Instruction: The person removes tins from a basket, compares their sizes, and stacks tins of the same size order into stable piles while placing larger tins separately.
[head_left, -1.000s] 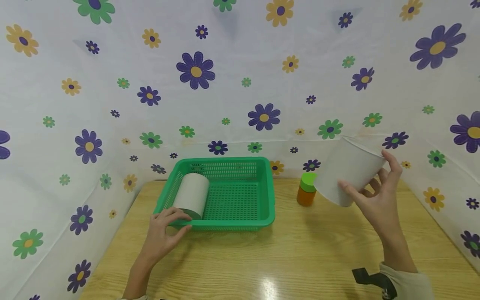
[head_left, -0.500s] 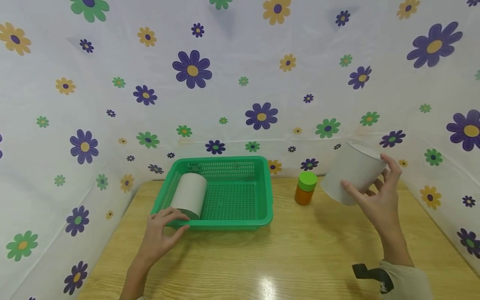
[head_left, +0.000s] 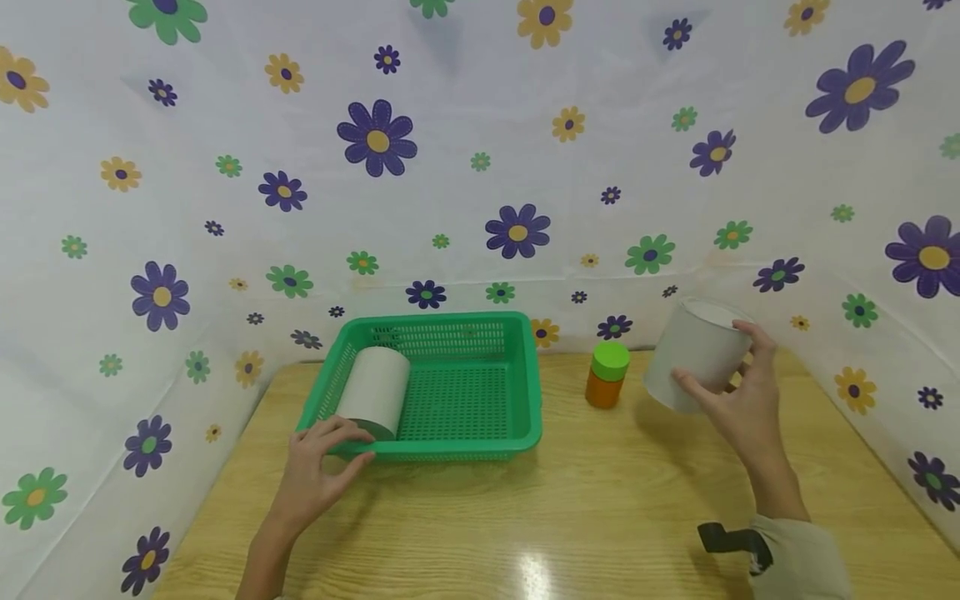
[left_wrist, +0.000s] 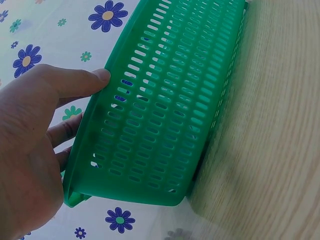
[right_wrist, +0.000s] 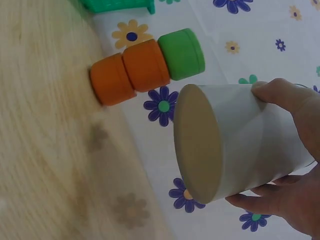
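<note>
My left hand grips the near-left rim of a green plastic basket, thumb outside and fingers over the edge. In the left wrist view the thumb presses the rim of the slotted basket wall. A white cylinder lies on its side at the basket's left. My right hand holds a second white cylinder, slightly tilted, above the table's right side. The thumb is on its near side and the fingers are around the far side. A flat beige end faces down toward the table.
Between basket and right hand stands an orange stack with a green top; in the right wrist view it shows two orange sections and a green one. The wooden table meets a flowered white cloth at the back and sides.
My right hand has lowered the white cylinder toward the table and turned it more upright. My left hand stays on the basket rim. The whole view has shifted slightly.
</note>
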